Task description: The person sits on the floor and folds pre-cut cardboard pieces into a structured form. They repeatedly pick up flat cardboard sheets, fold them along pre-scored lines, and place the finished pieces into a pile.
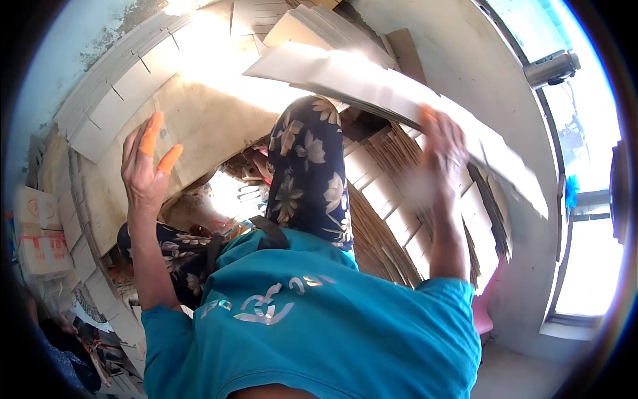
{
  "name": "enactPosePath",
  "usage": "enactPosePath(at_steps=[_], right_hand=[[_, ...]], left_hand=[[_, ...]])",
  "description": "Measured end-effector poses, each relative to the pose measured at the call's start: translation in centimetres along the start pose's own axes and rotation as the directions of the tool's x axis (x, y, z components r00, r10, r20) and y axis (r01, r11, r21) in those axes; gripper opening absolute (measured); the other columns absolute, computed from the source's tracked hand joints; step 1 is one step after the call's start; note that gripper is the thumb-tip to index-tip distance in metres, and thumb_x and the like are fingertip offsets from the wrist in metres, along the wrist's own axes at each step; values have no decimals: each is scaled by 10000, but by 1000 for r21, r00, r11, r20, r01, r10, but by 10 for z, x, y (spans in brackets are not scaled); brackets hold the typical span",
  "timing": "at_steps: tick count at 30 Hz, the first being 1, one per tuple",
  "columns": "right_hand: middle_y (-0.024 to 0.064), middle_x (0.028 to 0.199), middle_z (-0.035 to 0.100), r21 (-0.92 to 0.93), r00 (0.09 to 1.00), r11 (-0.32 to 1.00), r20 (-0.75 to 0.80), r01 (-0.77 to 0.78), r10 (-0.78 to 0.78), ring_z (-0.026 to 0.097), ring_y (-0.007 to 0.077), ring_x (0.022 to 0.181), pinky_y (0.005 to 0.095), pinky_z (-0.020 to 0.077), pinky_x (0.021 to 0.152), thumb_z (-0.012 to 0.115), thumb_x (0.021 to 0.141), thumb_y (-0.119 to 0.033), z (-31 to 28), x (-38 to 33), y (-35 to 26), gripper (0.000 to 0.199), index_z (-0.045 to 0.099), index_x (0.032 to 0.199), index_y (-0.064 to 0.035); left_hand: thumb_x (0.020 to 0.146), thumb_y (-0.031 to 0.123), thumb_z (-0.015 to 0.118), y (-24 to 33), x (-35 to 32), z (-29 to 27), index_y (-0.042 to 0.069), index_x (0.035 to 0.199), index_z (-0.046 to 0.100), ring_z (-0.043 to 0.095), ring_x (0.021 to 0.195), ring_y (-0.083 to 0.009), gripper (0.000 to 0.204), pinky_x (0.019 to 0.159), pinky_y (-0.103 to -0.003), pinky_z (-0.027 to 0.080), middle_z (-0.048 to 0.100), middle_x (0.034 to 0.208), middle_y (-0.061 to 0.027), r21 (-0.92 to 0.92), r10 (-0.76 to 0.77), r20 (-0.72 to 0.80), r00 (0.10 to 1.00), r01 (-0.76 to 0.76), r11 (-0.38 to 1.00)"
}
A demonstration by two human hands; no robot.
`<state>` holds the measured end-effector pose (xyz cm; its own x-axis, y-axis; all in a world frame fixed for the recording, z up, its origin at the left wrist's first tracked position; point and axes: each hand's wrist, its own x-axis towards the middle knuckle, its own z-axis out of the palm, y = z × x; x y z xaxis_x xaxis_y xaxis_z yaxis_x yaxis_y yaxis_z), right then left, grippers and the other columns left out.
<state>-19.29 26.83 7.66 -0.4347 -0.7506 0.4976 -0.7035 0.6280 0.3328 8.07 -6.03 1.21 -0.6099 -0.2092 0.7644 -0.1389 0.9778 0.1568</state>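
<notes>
Right hand (pixel 444 149), blurred, grip closed on the edge of a flat cardboard sheet (pixel 372 83) at upper centre; left hand (pixel 147 169) open, empty. Sheet probably light, stiff yet bendable; best held at edges.

Stacks of flat cardboard sheets (pixel 119 86) fan along the left wall, with taped cartons (pixel 40 243) low at the left. A window (pixel 585 266) glows at right, a blue tuft (pixel 571 191) beside its frame
</notes>
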Motion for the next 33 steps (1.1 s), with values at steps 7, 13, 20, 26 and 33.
enactPosePath(at_steps=[7, 13, 20, 26, 33], right_hand=[[84, 1413, 396, 5, 802, 855, 348, -519, 485, 447, 308, 1202, 455, 343, 1004, 549, 882, -99, 63, -178, 123, 547, 346, 1390, -113], [155, 1166, 608, 374, 896, 826, 313, -422, 316, 594, 227, 906, 313, 479, 792, 630, 854, -109, 128, -105, 74, 404, 519, 1234, -29], [163, 1145, 617, 652, 991, 747, -92, 130, -92, 653, 264, 895, 324, 531, 780, 624, 866, -162, 88, 74, -95, 360, 578, 1182, 5], [175, 1079, 638, 709, 937, 643, -72, 289, -341, 647, 252, 925, 349, 528, 814, 600, 890, -230, 78, 145, -188, 394, 551, 1253, -84], [177, 1012, 647, 711, 871, 621, 25, 329, -490, 637, 236, 898, 359, 520, 813, 607, 883, -240, 54, 133, -255, 410, 549, 1253, -74]], left_hand=[[679, -19, 737, -34, -91, -26, 18, 1205, 520, 571, 1010, -311, 570, 851, -370, 481, 602, 1142, -128, 106, -331, 85, 940, 322, 941], [779, 108, 696, -39, -215, -92, 39, 1168, 555, 580, 984, -286, 419, 847, -357, 468, 608, 1102, -130, 171, -689, -289, 665, 743, 647], [750, 184, 744, 78, -472, -145, 78, 1314, 425, 492, 1117, -245, 657, 911, -358, 412, 505, 1264, -137, -242, -663, -676, -321, 947, -211], [728, 235, 771, 211, -648, -85, 1, 1341, 356, 425, 1229, -283, 777, 1003, -370, 354, 436, 1331, -207, -615, -219, -546, -809, 564, -551], [558, 387, 863, 212, -637, -43, -46, 1368, 283, 354, 1291, -313, 1086, 1055, -414, 293, 365, 1373, -256, -670, -306, -234, -923, 381, -637]])
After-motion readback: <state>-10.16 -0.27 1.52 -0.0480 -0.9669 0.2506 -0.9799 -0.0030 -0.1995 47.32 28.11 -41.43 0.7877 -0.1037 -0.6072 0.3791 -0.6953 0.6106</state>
